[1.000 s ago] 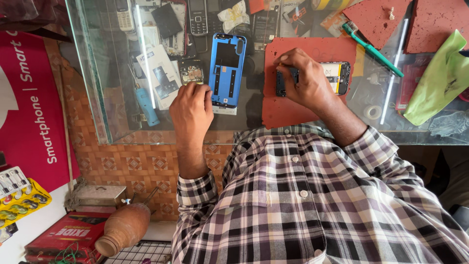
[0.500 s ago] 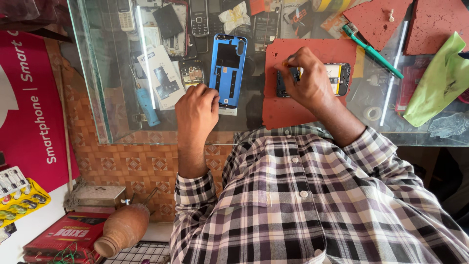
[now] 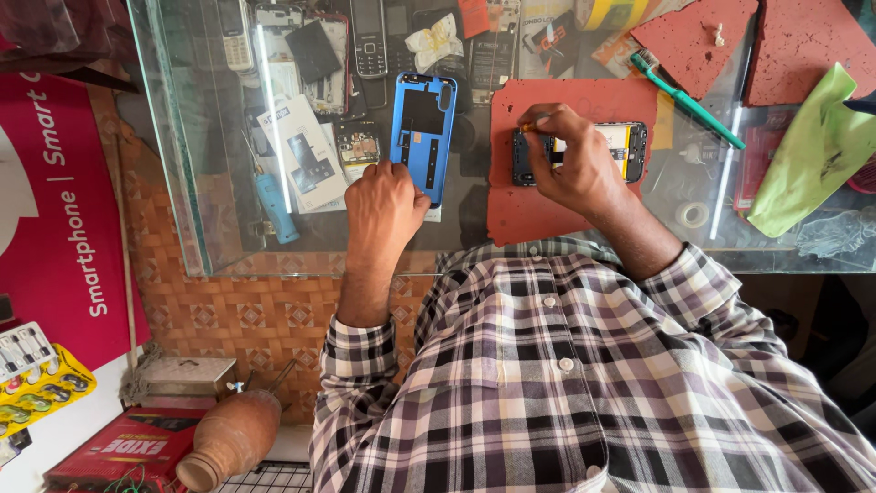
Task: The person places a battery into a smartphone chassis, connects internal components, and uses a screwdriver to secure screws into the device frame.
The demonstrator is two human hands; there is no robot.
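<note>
1. One opened phone [image 3: 593, 151], its back off and its insides showing, lies flat on a red foam mat [image 3: 520, 215] on the glass worktop [image 3: 228, 246].
2. The right hand [image 3: 570, 164] rests over the left part of that phone, its fingers [image 3: 547, 119] pinched around a small orange-tipped tool [image 3: 529, 126] held at the phone's upper left corner.
3. Just left of the mat lies a blue phone back cover [image 3: 424, 137], inner side up, separate from the phone.
4. The left hand [image 3: 383, 205] sits at the cover's lower left edge, fingers curled and touching it; whether they actually grip it cannot be told.
5. A green-handled brush [image 3: 693, 105] lies slanted to the right of the phone, partly on the mat's upper right corner.
6. Further right are a crumpled green cloth [image 3: 808, 160] and two more red foam pieces [image 3: 794, 46] near the far edge.
7. Beneath the glass, old handsets [image 3: 370, 36], phone parts and a blue-handled tool [image 3: 274, 205] show through.
8. Near the floor at lower left stands a clay pot [image 3: 228, 438] beside a red box [image 3: 128, 447].
</note>
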